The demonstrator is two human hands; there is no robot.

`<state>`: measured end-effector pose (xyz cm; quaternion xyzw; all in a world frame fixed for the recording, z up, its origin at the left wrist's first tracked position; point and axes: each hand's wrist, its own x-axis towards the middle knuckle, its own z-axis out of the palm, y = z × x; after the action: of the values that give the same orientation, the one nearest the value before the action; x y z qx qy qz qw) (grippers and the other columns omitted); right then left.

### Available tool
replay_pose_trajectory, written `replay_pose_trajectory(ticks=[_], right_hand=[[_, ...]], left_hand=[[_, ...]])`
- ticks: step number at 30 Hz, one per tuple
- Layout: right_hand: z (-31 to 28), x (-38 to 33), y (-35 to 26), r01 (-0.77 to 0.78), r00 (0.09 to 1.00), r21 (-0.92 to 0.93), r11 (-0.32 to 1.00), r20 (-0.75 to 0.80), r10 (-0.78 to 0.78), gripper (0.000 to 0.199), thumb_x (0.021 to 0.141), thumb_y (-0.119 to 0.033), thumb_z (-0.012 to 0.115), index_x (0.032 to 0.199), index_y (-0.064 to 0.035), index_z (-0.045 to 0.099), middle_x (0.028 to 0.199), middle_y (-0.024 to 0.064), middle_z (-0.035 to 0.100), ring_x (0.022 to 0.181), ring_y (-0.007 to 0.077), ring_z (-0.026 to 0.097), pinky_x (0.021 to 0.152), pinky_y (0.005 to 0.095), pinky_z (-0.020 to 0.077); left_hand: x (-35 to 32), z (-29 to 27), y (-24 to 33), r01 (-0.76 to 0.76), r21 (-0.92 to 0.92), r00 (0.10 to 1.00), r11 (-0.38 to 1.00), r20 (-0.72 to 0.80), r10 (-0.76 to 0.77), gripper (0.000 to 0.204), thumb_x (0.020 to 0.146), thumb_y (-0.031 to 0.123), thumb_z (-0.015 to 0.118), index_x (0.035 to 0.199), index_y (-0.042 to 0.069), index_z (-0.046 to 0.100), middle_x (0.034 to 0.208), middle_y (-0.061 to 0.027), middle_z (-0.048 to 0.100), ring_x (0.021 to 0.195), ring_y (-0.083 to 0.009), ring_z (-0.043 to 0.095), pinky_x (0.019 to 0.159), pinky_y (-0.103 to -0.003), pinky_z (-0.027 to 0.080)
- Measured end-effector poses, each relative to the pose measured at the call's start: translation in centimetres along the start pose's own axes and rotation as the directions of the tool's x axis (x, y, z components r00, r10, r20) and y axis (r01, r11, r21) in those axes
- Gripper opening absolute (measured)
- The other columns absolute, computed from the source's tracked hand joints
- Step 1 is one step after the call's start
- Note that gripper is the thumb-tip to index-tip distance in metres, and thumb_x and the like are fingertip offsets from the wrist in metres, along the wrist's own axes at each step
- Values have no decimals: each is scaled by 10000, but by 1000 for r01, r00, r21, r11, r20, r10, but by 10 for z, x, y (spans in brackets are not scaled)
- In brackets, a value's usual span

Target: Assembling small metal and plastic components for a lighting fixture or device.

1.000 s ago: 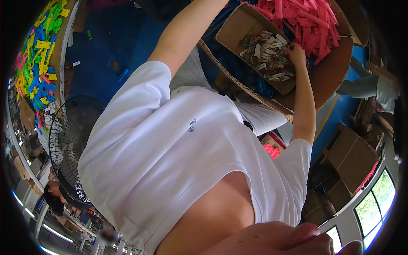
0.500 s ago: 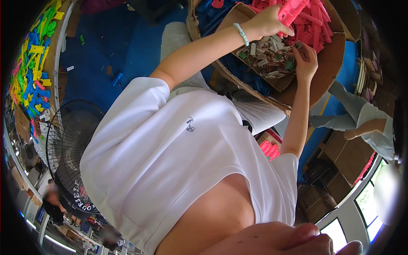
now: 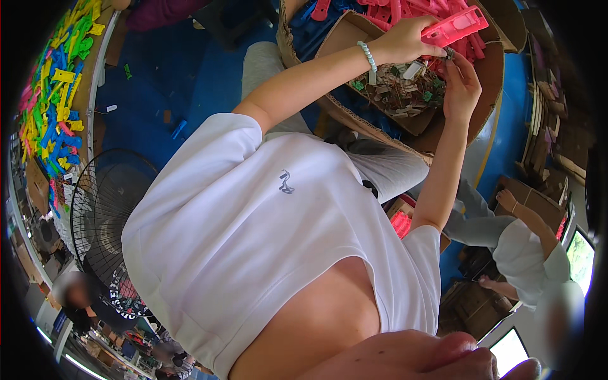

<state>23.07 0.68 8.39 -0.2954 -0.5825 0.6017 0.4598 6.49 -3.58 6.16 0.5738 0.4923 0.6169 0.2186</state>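
My left hand (image 3: 408, 41), with a beaded bracelet (image 3: 367, 56) on its wrist, grips a bright pink plastic housing (image 3: 456, 25) by one end. The housing is long and open-sided. Close below it, my right hand (image 3: 461, 88) is closed in a pinch on a small dark part (image 3: 449, 54), whose kind is too small to make out. Both hands are over a cardboard box (image 3: 405, 88) of small white and green pieces with thin wires. Behind them lies a heap of pink plastic parts (image 3: 405, 9).
A larger cardboard container (image 3: 373, 132) surrounds the small box, with blue parts beside it. At left, a table holds a pile of coloured plastic parts (image 3: 54, 101), near a black wire-caged fan (image 3: 104, 209). Another person (image 3: 525, 253) is at the right, near stacked cardboard (image 3: 538, 196).
The pink housing has tilted from steep to nearly level and extends further right. My right hand has risen closer to it with the small part. The person at right has shifted position.
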Motion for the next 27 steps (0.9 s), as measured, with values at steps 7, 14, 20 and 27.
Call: replay_pose_trajectory(ticks=[7, 14, 20, 27], right_hand=[[-3, -4, -11, -6, 1000, -77, 997, 30, 9, 241, 860, 36, 619, 1098, 73, 635, 985, 111, 662, 793, 136, 630, 719, 248, 527], [-8, 5, -12, 46, 999, -356, 933, 36, -36, 223, 852, 26, 622, 1070, 39, 666, 908, 65, 683, 766, 113, 631, 712, 243, 509], [-56, 20, 46, -87, 944, -594, 800, 207, 257, 261, 832, 0, 592, 1078, -20, 677, 925, 96, 701, 712, 140, 654, 665, 284, 515], [-40, 23, -3, -184, 972, -186, 965, 109, 207, 226, 923, 0, 538, 1119, 41, 642, 1016, 98, 662, 849, 144, 631, 760, 262, 527]], left_hand=[[-5, 1, 17, 46, 31, 978, 998, -204, -39, 533, 706, 303, 816, 1065, -10, 575, 961, -145, 670, 873, -242, 659, 776, -352, 500], [10, 1, -16, -183, 801, 672, 570, -321, 668, 497, 822, 114, 704, 1220, -45, 451, 739, -74, 625, 595, -134, 611, 503, -256, 491], [-12, -41, 21, 216, -483, 935, 848, -148, -322, 282, 869, 96, 656, 1091, -2, 512, 703, -46, 592, 539, -102, 540, 500, -241, 443], [-21, -40, 26, 228, -254, 958, 940, -115, -263, 500, 829, 223, 716, 1227, 24, 489, 950, -101, 640, 789, -145, 615, 685, -293, 502]])
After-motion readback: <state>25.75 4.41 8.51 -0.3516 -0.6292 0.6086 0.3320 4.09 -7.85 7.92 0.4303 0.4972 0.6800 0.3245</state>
